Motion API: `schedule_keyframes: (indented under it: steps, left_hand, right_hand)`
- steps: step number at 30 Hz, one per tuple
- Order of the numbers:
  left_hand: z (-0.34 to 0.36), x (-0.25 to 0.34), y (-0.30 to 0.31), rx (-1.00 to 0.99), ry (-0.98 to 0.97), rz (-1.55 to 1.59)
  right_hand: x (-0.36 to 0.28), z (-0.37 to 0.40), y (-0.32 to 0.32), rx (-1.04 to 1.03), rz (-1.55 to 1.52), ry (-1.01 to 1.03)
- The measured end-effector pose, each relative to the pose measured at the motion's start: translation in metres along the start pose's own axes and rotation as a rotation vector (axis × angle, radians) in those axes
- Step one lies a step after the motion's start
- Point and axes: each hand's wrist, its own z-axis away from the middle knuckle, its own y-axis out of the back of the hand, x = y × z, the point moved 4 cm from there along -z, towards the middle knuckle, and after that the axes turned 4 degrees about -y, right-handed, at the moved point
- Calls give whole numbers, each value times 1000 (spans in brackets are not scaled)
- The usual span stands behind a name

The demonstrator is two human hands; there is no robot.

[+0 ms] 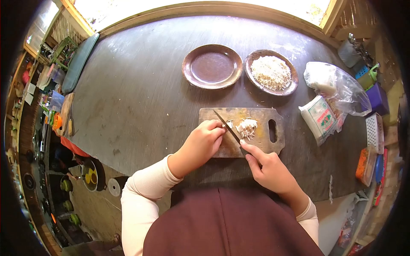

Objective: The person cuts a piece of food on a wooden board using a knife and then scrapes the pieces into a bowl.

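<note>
White shreds [247, 128] lie in a small heap near the middle of a worn wooden cutting board [262, 143], just right of a dark knife [229, 129]. The blade slants over the board, its tip toward the far edge. The person's right hand [271, 166] is wrapped around the knife, one finger stretched forward along it. Across the blade, the left hand [205, 138] bends its fingers together over the board's left part, beside some pale pieces; whether they pinch any cannot be told. Beyond the board sit a brown plate [215, 67] and, to its right, a bowl [277, 91] heaped with similar shreds. Farther right, a printed packet [318, 119] lies against a clear plastic bag [352, 94] on the dark table [128, 94].
</note>
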Motion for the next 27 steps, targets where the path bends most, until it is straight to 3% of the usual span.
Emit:
schedule_keyframes:
  steps: [27]
  left_hand:
    - [1,-2,-2,15,-7,-3]
  right_hand:
    - [0,2,-4,13,-8,31]
